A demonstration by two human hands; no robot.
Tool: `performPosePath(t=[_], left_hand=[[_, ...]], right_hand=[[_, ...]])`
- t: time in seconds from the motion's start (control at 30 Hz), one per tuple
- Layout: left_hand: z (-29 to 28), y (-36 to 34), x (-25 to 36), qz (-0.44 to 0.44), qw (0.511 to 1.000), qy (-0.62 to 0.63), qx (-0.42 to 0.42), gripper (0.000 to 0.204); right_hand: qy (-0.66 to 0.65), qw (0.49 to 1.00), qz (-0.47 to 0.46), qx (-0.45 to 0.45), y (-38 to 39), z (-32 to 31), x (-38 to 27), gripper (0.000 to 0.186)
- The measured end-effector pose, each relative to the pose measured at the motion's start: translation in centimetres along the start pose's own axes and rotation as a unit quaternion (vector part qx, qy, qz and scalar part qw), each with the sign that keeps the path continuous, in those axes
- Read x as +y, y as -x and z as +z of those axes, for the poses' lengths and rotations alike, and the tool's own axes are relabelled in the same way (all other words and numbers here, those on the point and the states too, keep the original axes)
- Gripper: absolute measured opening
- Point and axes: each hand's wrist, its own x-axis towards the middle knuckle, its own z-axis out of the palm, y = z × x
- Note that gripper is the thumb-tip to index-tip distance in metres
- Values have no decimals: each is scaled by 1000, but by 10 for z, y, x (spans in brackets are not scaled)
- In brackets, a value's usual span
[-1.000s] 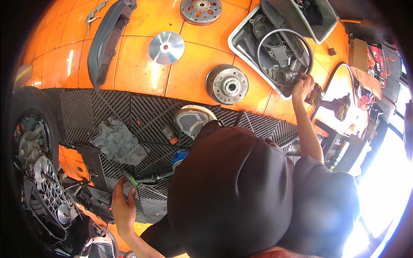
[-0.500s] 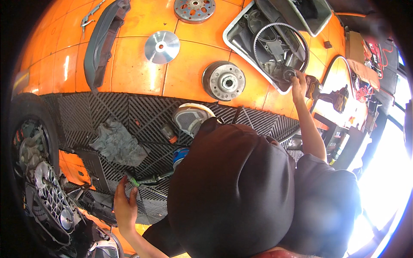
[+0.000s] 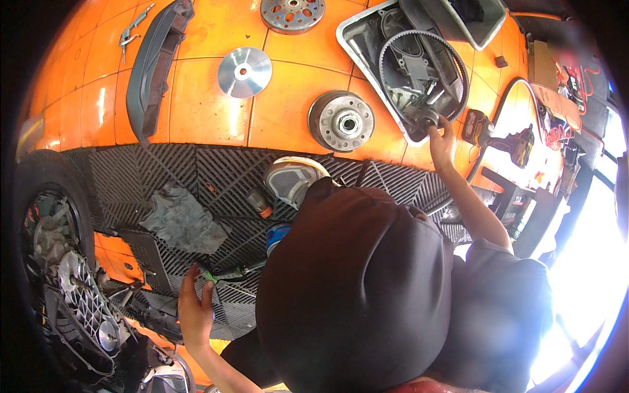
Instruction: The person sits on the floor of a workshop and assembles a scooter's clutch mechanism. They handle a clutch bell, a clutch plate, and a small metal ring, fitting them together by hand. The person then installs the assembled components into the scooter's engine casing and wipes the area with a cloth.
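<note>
My right hand (image 3: 443, 141) grips a small round dark metal part (image 3: 427, 116) at the lower corner of a grey tray (image 3: 358, 46). That tray holds a toothed belt (image 3: 463, 92) and dark metal parts. Left of the tray lie a drum-like clutch assembly (image 3: 341, 122), a silver disc (image 3: 244, 72) and a perforated metal plate (image 3: 292, 14). My left hand (image 3: 195, 304), fingers apart, hangs near a green-and-black tool (image 3: 211, 276) on the black mat, with nothing visible in it.
A wheel and opened engine housing (image 3: 77, 281) stand at left. A grey cloth (image 3: 181, 219) and orange-capped container (image 3: 259, 203) lie on the mat. A long plastic panel (image 3: 154, 72), an air gun (image 3: 131, 33), a second bin (image 3: 481, 19) and a drill (image 3: 511, 144) are on the orange tiles.
My right hand has moved leftward from the tray's right edge to its lower corner, now with the round part in its fingers. My left hand has shifted slightly right.
</note>
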Motion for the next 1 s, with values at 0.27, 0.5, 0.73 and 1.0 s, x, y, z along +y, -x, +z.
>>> performPosePath(t=[0.27, 0.5, 0.73, 1.0], left_hand=[[5, 0, -12, -70, 996, 56, 4, 42], [2, 4, 13, -70, 997, -31, -15, 43], [7, 2, -8, -53, 998, 37, -4, 43], [5, 5, 10, -64, 998, 2, -9, 41]], right_hand=[[199, 979, 50, 8, 1, 5, -78, 58], [291, 943, -131, 92, -41, -7, -47, 46], [280, 917, -268, -93, 1, 18, -49, 24], [371, 892, -188, -177, -18, 14, -57, 24]])
